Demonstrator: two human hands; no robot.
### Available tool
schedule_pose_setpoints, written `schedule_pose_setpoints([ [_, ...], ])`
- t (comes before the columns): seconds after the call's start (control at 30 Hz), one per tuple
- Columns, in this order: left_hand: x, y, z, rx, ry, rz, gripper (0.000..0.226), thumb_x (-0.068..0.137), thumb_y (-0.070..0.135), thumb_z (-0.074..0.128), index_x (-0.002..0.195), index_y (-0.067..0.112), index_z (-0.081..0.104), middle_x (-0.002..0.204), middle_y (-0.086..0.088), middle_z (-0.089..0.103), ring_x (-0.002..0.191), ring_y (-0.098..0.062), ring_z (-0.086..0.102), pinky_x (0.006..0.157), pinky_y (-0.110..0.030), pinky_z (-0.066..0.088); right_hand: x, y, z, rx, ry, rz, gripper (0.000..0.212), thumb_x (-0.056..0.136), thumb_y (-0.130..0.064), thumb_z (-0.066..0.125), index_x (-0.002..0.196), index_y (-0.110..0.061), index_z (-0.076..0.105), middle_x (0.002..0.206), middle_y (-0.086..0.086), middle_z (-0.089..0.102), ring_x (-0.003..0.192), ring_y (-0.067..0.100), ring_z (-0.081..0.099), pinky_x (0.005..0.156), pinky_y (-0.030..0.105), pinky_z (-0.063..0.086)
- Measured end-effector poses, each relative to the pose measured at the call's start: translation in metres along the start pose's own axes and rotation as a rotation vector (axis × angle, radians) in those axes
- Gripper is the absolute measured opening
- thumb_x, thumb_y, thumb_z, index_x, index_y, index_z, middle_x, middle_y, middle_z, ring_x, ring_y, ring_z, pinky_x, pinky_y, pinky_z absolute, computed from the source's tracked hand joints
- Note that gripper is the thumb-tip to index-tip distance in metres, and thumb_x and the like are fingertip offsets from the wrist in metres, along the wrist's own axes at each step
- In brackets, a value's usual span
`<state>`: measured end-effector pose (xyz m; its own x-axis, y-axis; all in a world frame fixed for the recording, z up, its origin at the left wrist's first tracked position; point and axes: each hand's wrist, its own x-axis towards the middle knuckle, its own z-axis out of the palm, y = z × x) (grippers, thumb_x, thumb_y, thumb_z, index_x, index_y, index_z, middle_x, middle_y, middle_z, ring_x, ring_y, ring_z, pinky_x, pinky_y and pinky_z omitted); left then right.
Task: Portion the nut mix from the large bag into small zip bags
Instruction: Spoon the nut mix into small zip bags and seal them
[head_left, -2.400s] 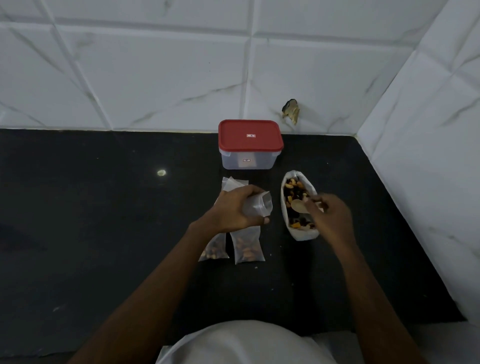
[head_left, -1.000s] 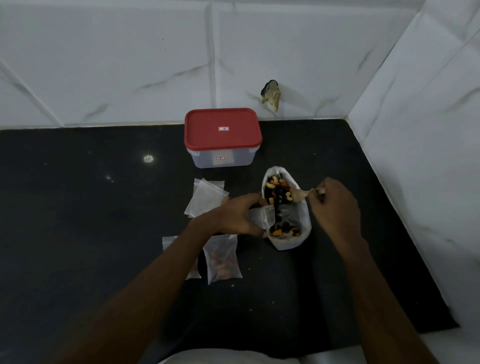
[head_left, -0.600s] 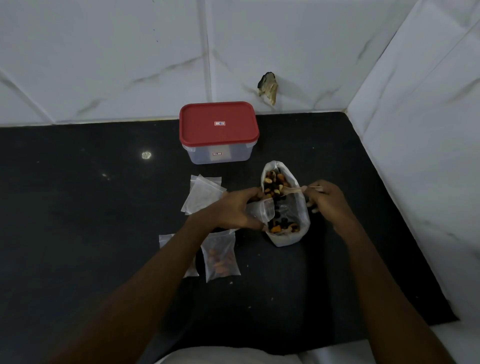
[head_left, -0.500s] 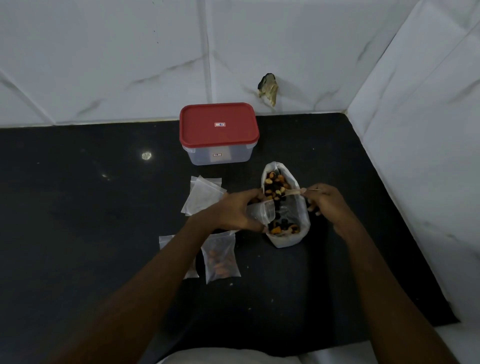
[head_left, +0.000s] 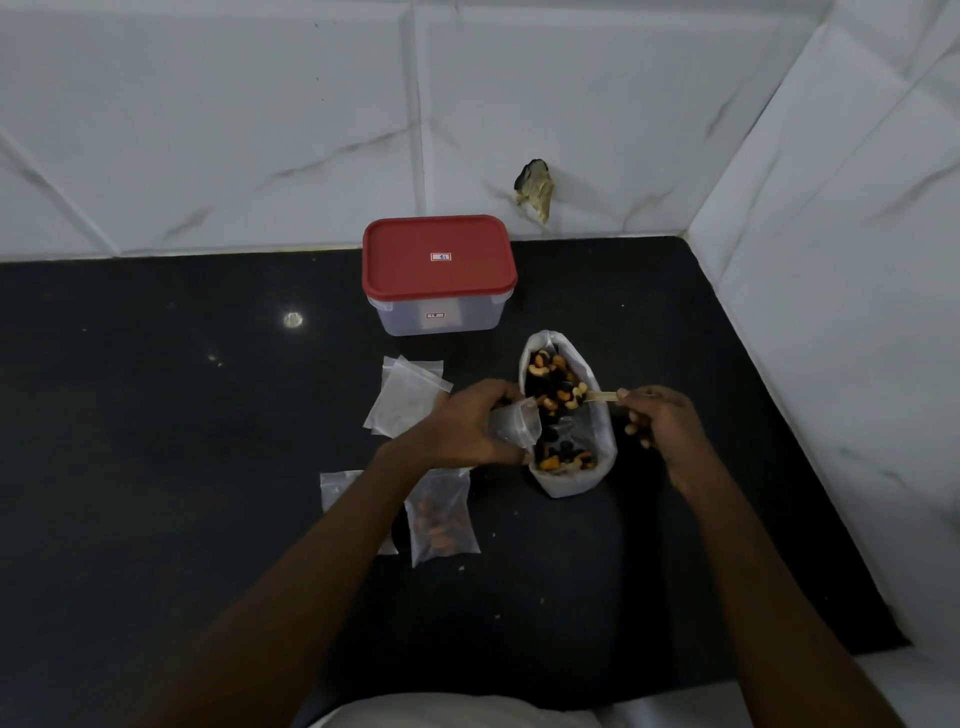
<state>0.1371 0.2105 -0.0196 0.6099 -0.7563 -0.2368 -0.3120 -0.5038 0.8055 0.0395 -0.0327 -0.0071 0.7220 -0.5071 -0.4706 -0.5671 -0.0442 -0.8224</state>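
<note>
Head view, looking down on a glossy black stone surface (head_left: 156, 415) met at the rear and right by white, marble-veined tiles (head_left: 208, 130). Left hand (head_left: 467, 431): grip curled round a small clear zip bag (head_left: 514, 428), its mouth held open at the rim of the large bag (head_left: 571, 480). Right hand (head_left: 660, 426): grip pinching the thin pale handle of a spoon (head_left: 602, 397), whose tip lies in the nut mix (head_left: 556, 384). The large bag, soft white plastic shaped into an oval tub, stands on the surface and holds cashews, dark pieces and orange pieces. Left of it lie flat empty bags (head_left: 405, 400); nearer the person lies a filled bag (head_left: 441, 514) of brownish nuts, with another bag beside it partly hidden by the forearm. Behind stands a rectangular translucent box (head_left: 441, 317) with a red lid; its contents cannot be told.
</note>
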Motion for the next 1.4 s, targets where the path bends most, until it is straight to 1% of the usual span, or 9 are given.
schedule_pose_setpoints([
  [0.2, -0.003, -0.005, 0.008, 0.112, 0.149, -0.069, 0.066, 0.07, 0.05, 0.08, 0.125, 0.033, 0.046, 0.126, 0.012, 0.053, 0.117, -0.008, 0.048, 0.104, -0.038, 0.032, -0.013, -0.004, -0.003, 0.026, 0.038, -0.018, 0.013, 0.094, -0.024, 0.061, 0.094, -0.012, 0.067, 0.073, 0.002, 0.057, 0.067, 0.013, 0.054, 0.059, 0.027, 0.042],
  [0.57, -0.013, 0.014, 0.019, 0.07, 0.254, -0.014, 0.066, 0.073, 0.043, 0.08, 0.128, 0.028, 0.048, 0.126, 0.009, 0.057, 0.114, -0.006, 0.051, 0.101, -0.034, 0.04, -0.065, -0.022, 0.021, -0.067, 0.003, -0.198, 0.017, 0.09, -0.024, 0.067, 0.076, -0.013, 0.065, 0.067, 0.0, 0.06, 0.066, 0.013, 0.057, 0.062, 0.029, 0.043],
  [0.67, -0.019, 0.015, 0.024, -0.008, 0.278, -0.006, 0.064, 0.07, 0.045, 0.081, 0.124, 0.03, 0.05, 0.118, 0.012, 0.06, 0.108, -0.004, 0.056, 0.1, -0.039, 0.047, -0.083, -0.03, 0.034, -0.275, 0.009, -0.371, 0.013, 0.092, -0.024, 0.064, 0.08, -0.022, 0.063, 0.077, -0.005, 0.063, 0.073, 0.006, 0.06, 0.064, 0.021, 0.041],
  [0.8, -0.029, 0.015, 0.032, -0.116, 0.347, 0.018, 0.055, 0.074, 0.034, 0.082, 0.12, 0.027, 0.053, 0.112, 0.012, 0.061, 0.103, -0.001, 0.057, 0.095, -0.039, 0.051, -0.107, -0.034, 0.036, -0.64, 0.055, -0.677, 0.009, 0.092, -0.022, 0.063, 0.098, -0.025, 0.07, 0.091, -0.011, 0.065, 0.083, 0.006, 0.06, 0.069, 0.027, 0.048],
  [0.93, -0.034, 0.016, 0.032, -0.192, 0.37, 0.035, 0.056, 0.072, 0.038, 0.081, 0.12, 0.026, 0.054, 0.113, 0.01, 0.063, 0.106, -0.003, 0.06, 0.094, -0.04, 0.053, -0.112, -0.027, 0.028, -0.748, 0.132, -0.887, 0.018, 0.092, -0.02, 0.062, 0.107, -0.025, 0.071, 0.091, -0.019, 0.052, 0.084, 0.002, 0.051, 0.068, 0.016, 0.038],
  [1.03, -0.033, 0.016, 0.029, -0.192, 0.371, 0.045, 0.058, 0.068, 0.048, 0.078, 0.117, 0.028, 0.055, 0.11, 0.011, 0.064, 0.104, -0.002, 0.061, 0.092, -0.039, 0.054, -0.105, -0.02, 0.024, -0.717, 0.142, -0.898, 0.016, 0.091, -0.019, 0.065, 0.105, -0.022, 0.072, 0.089, -0.018, 0.054, 0.081, 0.001, 0.053, 0.066, 0.017, 0.042],
  [1.13, -0.03, 0.016, 0.024, -0.181, 0.371, 0.053, 0.053, 0.074, 0.035, 0.081, 0.118, 0.027, 0.054, 0.113, 0.01, 0.063, 0.106, -0.003, 0.06, 0.093, -0.039, 0.054, -0.098, -0.019, 0.018, -0.43, 0.202, -0.874, 0.009, 0.088, -0.015, 0.07, 0.096, -0.016, 0.072, 0.087, -0.009, 0.066, 0.08, 0.003, 0.062, 0.068, 0.016, 0.05],
  [1.27, -0.025, 0.009, 0.009, -0.023, 0.289, 0.01, 0.051, 0.075, 0.042, 0.079, 0.117, 0.032, 0.052, 0.111, 0.012, 0.061, 0.104, -0.006, 0.059, 0.096, -0.044, 0.05, -0.077, -0.012, 0.011, -0.184, 0.285, -0.531, 0.01, 0.093, -0.021, 0.064, 0.086, -0.014, 0.067, 0.076, 0.0, 0.065, 0.072, 0.009, 0.061, 0.065, 0.02, 0.047],
  [1.4, -0.019, 0.01, -0.004, 0.137, 0.051, -0.04, 0.048, 0.076, 0.044, 0.077, 0.116, 0.033, 0.052, 0.111, 0.011, 0.059, 0.106, -0.01, 0.056, 0.102, -0.048, 0.042, -0.043, 0.001, 0.004, -0.336, 0.292, -0.342, 0.013, 0.096, -0.025, 0.058, 0.086, -0.018, 0.063, 0.079, 0.002, 0.064, 0.078, 0.018, 0.063, 0.069, 0.031, 0.048],
])
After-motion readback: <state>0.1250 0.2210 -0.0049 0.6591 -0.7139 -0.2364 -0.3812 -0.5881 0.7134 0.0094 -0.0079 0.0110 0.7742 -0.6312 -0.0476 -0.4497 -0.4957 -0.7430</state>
